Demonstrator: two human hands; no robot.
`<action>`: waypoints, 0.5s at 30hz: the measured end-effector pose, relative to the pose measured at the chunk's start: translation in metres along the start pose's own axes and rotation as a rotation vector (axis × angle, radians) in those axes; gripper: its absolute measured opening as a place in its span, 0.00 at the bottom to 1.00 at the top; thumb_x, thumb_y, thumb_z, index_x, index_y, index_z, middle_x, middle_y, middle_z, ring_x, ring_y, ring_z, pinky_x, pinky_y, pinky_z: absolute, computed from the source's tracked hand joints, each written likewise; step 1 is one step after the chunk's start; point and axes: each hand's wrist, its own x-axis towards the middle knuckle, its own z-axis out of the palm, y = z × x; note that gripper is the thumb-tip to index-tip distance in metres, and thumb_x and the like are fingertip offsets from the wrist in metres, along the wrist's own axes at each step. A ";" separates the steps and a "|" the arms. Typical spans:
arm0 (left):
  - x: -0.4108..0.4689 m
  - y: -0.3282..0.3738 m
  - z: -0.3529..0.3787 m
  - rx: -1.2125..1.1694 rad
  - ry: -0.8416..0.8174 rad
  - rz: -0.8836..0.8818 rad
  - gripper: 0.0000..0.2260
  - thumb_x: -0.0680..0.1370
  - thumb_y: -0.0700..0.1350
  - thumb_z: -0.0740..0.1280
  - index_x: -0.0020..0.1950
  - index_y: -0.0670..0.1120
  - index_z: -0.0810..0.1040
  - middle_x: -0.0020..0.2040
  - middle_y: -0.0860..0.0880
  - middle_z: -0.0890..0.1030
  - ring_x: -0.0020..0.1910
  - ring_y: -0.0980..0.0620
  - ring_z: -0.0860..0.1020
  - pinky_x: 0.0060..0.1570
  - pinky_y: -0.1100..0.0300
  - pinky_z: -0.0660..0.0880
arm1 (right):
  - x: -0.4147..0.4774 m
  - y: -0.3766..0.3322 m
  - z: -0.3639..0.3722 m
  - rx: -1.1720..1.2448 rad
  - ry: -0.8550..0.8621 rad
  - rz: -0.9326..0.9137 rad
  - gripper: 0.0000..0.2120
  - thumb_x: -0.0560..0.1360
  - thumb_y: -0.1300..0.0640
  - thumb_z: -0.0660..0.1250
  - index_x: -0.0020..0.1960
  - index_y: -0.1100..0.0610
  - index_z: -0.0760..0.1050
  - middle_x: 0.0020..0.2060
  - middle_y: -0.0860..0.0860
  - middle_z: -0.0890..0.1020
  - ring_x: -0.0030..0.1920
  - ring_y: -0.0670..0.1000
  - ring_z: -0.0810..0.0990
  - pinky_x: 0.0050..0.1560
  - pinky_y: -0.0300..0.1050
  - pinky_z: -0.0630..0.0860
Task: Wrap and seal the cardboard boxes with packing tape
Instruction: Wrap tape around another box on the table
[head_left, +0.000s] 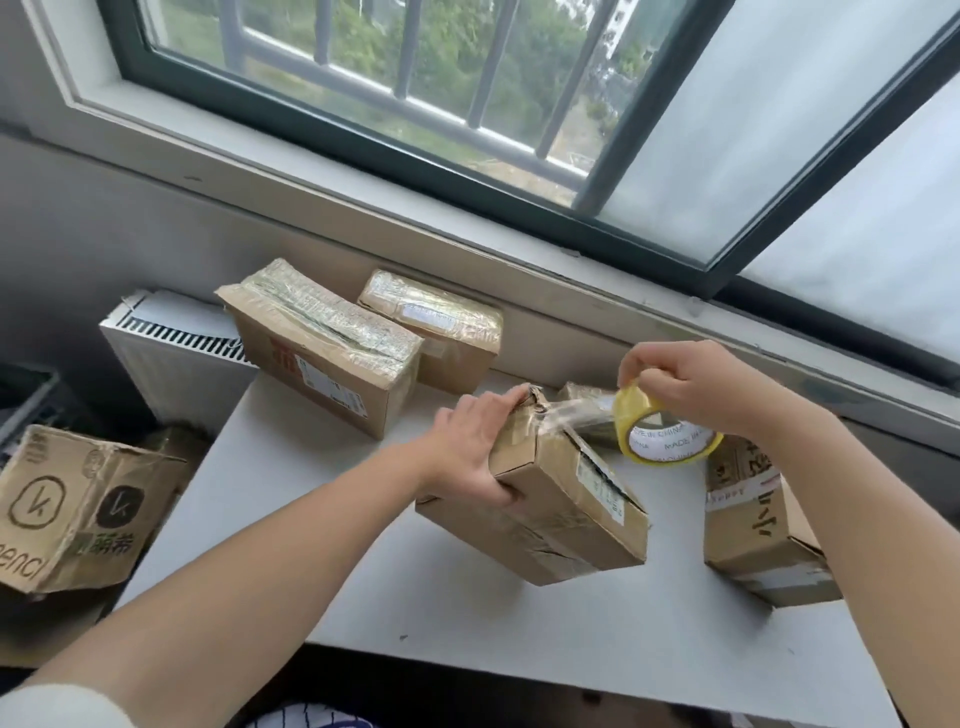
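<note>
1. Brown cardboard box (545, 499), the one being worked on, sits near the middle of the pale grey desk (467, 613). It is tilted, with its left end raised. I cannot tell whether its lower right corner touches the desk.
2. The left hand (467, 452) grips the raised end. Its fingers (511, 397) are curled over the far top corner and the thumb is pressed against the near side.
3. The right hand (691, 384) holds a yellow tape roll (665, 431) just right of the box and a little above it. Its fingers (649, 358) pinch the roll's upper rim. The white core reads "MADE IN CHINA".
4. A clear strip of tape (576, 415) stretches from the roll to the box's far top end and is stuck down near the left fingers.
5. Behind that strip lies a small taped box (582, 392), mostly hidden.
6. At the back of the desk, against the wall under the window sill, a large taped box (327, 353) stands just beside a shorter taped box (436, 322).
7. On the right side of the desk another box (753, 525) sits partly under the right forearm. It has black handwriting and a red-edged label.
8. Off the desk to the left, a crumpled box with printed logos (78, 509) is on the floor, with a white radiator (171, 343) behind it.
9. A barred window (363, 78) fills the top of the view.
</note>
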 end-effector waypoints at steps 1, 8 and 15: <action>0.002 0.008 -0.003 0.021 -0.016 -0.004 0.57 0.65 0.65 0.74 0.81 0.64 0.38 0.67 0.53 0.64 0.66 0.48 0.62 0.66 0.45 0.61 | -0.001 0.002 -0.006 -0.003 0.034 -0.037 0.10 0.79 0.53 0.62 0.45 0.40 0.79 0.33 0.50 0.81 0.32 0.51 0.78 0.36 0.46 0.75; 0.015 0.056 -0.006 0.092 -0.112 -0.017 0.54 0.65 0.71 0.72 0.79 0.68 0.39 0.62 0.53 0.62 0.62 0.49 0.63 0.71 0.38 0.63 | -0.011 0.020 -0.030 -0.118 0.132 -0.272 0.10 0.74 0.37 0.70 0.48 0.41 0.80 0.36 0.41 0.79 0.40 0.37 0.74 0.40 0.43 0.68; 0.033 0.109 0.015 0.064 -0.042 -0.022 0.47 0.66 0.75 0.71 0.75 0.59 0.51 0.70 0.59 0.59 0.71 0.51 0.61 0.73 0.32 0.56 | -0.022 0.043 -0.027 -0.097 0.238 -0.361 0.08 0.76 0.40 0.69 0.50 0.43 0.81 0.39 0.44 0.81 0.41 0.44 0.74 0.45 0.47 0.74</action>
